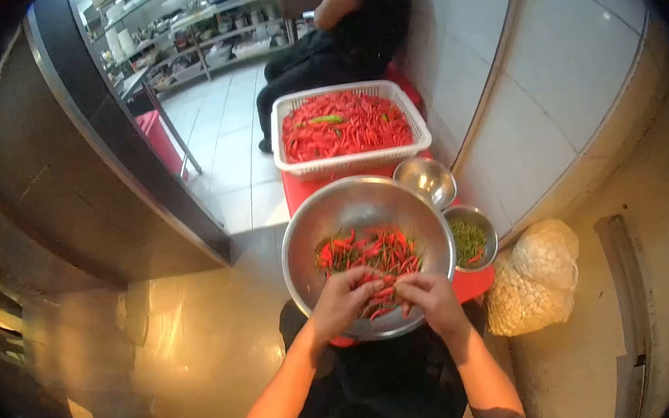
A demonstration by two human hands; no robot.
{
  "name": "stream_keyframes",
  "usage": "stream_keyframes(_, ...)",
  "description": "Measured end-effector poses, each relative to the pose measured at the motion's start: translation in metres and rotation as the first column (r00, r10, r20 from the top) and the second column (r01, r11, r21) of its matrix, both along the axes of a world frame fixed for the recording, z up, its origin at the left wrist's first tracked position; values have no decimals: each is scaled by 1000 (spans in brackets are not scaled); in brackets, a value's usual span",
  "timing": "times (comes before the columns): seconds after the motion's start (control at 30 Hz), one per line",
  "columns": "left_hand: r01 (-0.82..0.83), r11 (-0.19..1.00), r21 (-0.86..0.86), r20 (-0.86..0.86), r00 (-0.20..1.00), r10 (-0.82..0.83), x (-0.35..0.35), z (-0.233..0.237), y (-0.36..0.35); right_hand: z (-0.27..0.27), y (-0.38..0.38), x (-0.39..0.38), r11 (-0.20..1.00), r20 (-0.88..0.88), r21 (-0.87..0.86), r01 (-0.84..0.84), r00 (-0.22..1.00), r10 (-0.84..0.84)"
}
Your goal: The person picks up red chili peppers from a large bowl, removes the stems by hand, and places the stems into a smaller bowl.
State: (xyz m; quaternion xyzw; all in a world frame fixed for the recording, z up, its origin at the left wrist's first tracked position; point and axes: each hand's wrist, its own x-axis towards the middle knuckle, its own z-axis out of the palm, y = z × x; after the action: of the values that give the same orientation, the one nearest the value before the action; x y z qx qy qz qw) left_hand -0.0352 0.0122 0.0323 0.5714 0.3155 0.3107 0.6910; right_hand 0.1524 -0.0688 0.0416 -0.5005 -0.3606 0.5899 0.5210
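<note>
Over the near part of a large steel bowl [294, 248], my left hand [344, 297] and my right hand [436, 302] are close together, fingers pinched. A small red chili pepper [389, 279] spans the gap between their fingertips. Both hands appear closed on it, though the fingers partly cover it. Red chili peppers with green stems [370, 250] lie heaped inside the bowl beneath my fingers. To the right of the bowl, a small steel bowl [494, 252] contains green stems and a few red bits. Another small steel bowl [425, 181] sits just behind it.
A white plastic basket [355, 161] full of red chilies stands beyond the bowl on a red surface [301, 193]. A seated person in dark clothes [370, 23] is behind it. Bags of pale pieces [533, 279] rest at right by the tiled wall [536, 108]. Shelves [212, 40] hold kitchenware farther back.
</note>
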Motion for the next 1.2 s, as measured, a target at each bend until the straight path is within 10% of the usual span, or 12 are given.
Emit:
stream_keyframes(0.4,-83,957,278,-147,981,128,9,-11,-6,5,-3,-9,933,510,350,85,818,-266)
stream_keyframes(0.57,-202,966,160,-123,967,223,18,-25,-19,-3,1,-24,770,687,638,22,436,-581)
stream_keyframes(0.77,-281,960,-12,7,960,281,11,-27,-10,2,4,-10,678,591,708,197,360,-722)
stream_keyframes(1.0,-198,968,-154,9,979,202,-3,-10,-3,-17,33,109,877,889,443,183,39,-457)
stream_keyframes(1.1,-156,956,-247,30,985,169,1,-8,-3,0,33,92,781,785,618,87,-113,-609)
stream_keyframes(1.2,-68,993,-99,-67,996,61,-1,-8,0,20,30,51,880,746,471,68,501,-438)
